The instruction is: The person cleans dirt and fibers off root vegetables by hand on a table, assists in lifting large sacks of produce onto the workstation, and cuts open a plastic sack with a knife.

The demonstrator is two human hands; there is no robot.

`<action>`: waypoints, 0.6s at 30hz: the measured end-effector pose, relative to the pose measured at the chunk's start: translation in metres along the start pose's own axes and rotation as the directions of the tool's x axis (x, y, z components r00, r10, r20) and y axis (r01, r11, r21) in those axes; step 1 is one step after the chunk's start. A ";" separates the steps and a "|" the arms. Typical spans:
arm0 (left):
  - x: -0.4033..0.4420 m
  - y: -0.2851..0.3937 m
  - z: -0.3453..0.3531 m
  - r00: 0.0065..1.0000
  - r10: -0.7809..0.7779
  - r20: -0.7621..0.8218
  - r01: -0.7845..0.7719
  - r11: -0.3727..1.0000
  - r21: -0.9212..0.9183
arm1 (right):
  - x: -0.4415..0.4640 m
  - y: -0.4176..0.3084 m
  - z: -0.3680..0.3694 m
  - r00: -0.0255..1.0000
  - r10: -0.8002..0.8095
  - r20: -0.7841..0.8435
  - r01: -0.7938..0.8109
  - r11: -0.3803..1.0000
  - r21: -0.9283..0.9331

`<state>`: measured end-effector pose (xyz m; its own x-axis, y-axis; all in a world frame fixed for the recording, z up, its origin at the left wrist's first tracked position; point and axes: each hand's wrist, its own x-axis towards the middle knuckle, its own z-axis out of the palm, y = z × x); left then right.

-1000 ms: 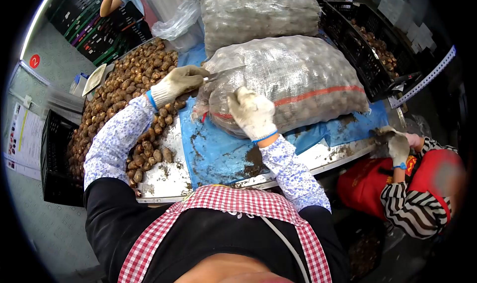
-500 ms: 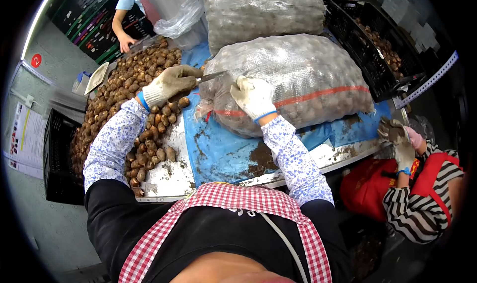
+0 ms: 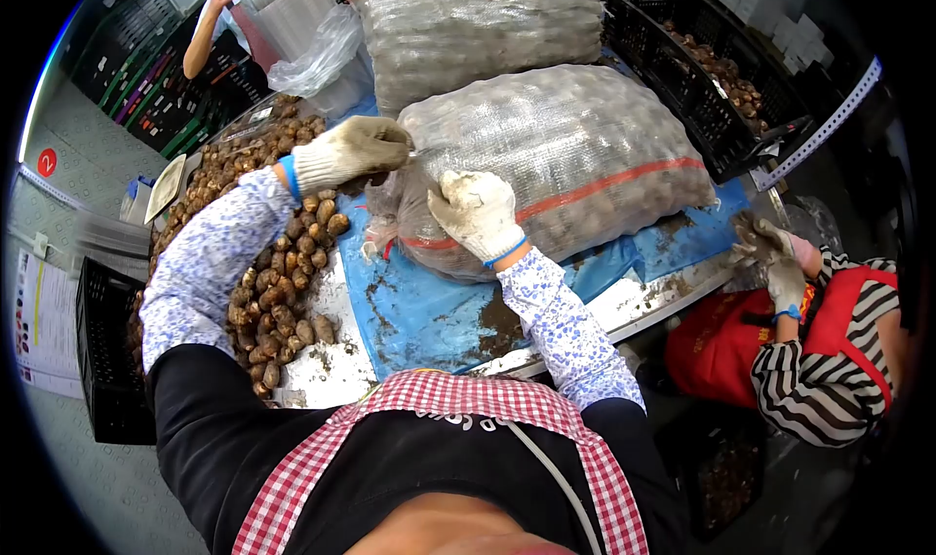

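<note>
My left hand (image 3: 353, 153), in a soiled white work glove, is closed at the near left end of a full mesh sack (image 3: 565, 146). The knife seen in it a moment earlier is now almost wholly hidden behind the glove. My right hand (image 3: 476, 212), gloved too, is curled against the same sack, its fingers closed on the netting. The sack has a red stripe and a gathered, tied end (image 3: 380, 235) at its lower left corner. Loose brown taro-like tubers (image 3: 283, 306) lie in a heap left of the sack, below my left forearm.
A second filled sack (image 3: 483, 34) lies behind. Blue plastic sheeting (image 3: 409, 311) with dirt covers part of the metal table. Black crates stand at right (image 3: 682, 77) and left (image 3: 102, 360). One co-worker in a red apron (image 3: 717, 345) is at right; another person's arm (image 3: 202, 40) shows at upper left.
The knife blade has gone from sight as my left hand turned at the sack's end. My right hand has shifted slightly lower and leftward. The far co-worker's hand has lifted off the tubers.
</note>
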<state>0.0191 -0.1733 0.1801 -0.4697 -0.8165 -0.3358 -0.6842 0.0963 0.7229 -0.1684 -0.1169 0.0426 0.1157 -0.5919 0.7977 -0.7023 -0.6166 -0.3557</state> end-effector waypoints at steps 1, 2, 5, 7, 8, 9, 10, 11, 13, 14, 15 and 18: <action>0.005 -0.016 -0.003 0.996 0.064 -0.061 -0.065 0.998 -0.019 | 0.000 -0.001 0.000 1.000 0.000 0.005 0.000 1.000 0.026; 0.006 -0.015 -0.003 0.999 0.023 -0.045 -0.026 0.998 -0.062 | 0.001 -0.001 0.001 1.000 -0.008 -0.009 0.008 0.999 0.046; 0.007 0.021 0.008 0.989 -0.146 0.010 0.146 0.989 -0.015 | 0.000 0.001 0.004 1.000 -0.003 -0.015 0.004 0.999 0.053; 0.007 0.031 0.009 0.996 -0.080 -0.032 0.083 0.991 0.108 | 0.001 0.001 0.000 1.000 0.002 -0.012 -0.001 0.997 0.077; 0.009 0.022 0.003 0.998 -0.062 -0.032 0.067 0.981 0.185 | 0.001 0.001 -0.002 1.000 0.005 -0.010 -0.004 0.996 0.086; 0.008 0.019 -0.002 0.999 -0.022 -0.031 0.028 0.980 0.196 | 0.001 0.004 -0.003 1.000 -0.006 -0.019 0.008 0.995 0.104; 0.007 0.016 -0.008 0.999 0.018 -0.029 -0.011 0.978 0.208 | -0.001 0.005 -0.004 1.000 -0.011 -0.028 0.015 0.992 0.123; 0.007 0.020 -0.007 0.997 -0.073 -0.002 0.072 0.984 0.164 | -0.001 0.006 -0.004 0.999 -0.014 -0.038 0.020 0.989 0.144; 0.008 0.036 -0.002 1.000 0.009 0.018 -0.013 0.972 0.235 | -0.006 0.006 -0.008 1.000 -0.004 -0.013 0.007 0.983 0.182; 0.008 0.040 -0.001 0.998 -0.069 -0.002 0.067 0.968 0.243 | -0.007 0.008 -0.007 1.000 0.000 -0.002 0.001 0.982 0.191; 0.008 0.042 -0.004 0.998 0.061 0.023 -0.066 0.949 0.308 | -0.004 0.012 -0.007 1.000 0.003 0.002 -0.003 0.980 0.197; -0.010 0.045 -0.010 0.974 0.203 0.102 -0.227 0.864 0.449 | -0.002 0.014 -0.009 1.000 0.002 0.005 -0.004 0.958 0.288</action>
<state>-0.0018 -0.1662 0.2220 -0.6533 -0.7174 -0.2420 -0.7351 0.5245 0.4296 -0.1849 -0.1196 0.0400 0.1172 -0.5958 0.7946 -0.4709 -0.7378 -0.4837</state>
